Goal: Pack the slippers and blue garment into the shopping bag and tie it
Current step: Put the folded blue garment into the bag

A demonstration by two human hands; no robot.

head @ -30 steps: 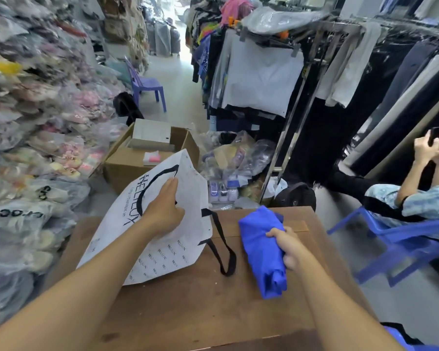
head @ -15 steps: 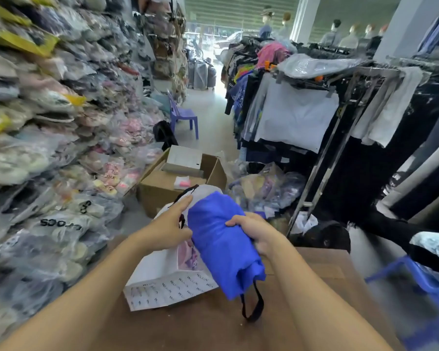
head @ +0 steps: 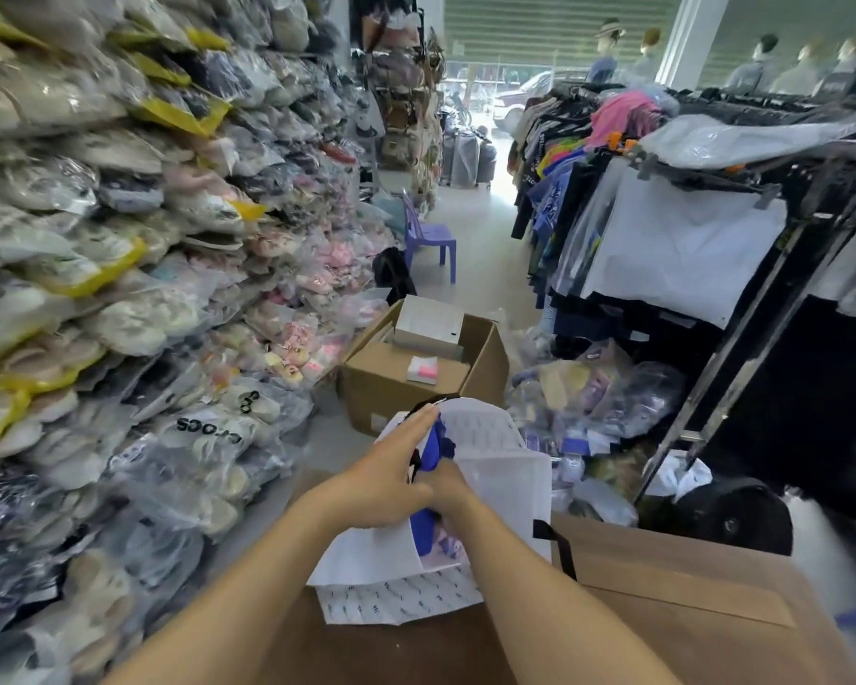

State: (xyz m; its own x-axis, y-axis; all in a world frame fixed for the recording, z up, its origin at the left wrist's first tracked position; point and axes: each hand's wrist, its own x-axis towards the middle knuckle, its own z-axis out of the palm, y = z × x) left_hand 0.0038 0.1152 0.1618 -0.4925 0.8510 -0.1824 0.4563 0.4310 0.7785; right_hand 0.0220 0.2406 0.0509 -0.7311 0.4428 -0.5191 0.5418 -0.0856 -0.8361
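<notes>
clothing shop: garment racks [head: 683,229], bagged shoes [head: 119,269]

"crocs" reads upside down on a bagged shoe pack [head: 208,430]

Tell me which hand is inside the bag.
The right hand: it reaches into the bag with the blue garment. The left hand stays outside, holding the bag's near side open.

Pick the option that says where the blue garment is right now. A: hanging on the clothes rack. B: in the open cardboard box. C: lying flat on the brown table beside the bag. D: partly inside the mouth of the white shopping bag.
D: the blue garment sits in the open mouth of the white shopping bag, with the left hand holding the bag's edge and the right hand pushing the garment in.
</notes>
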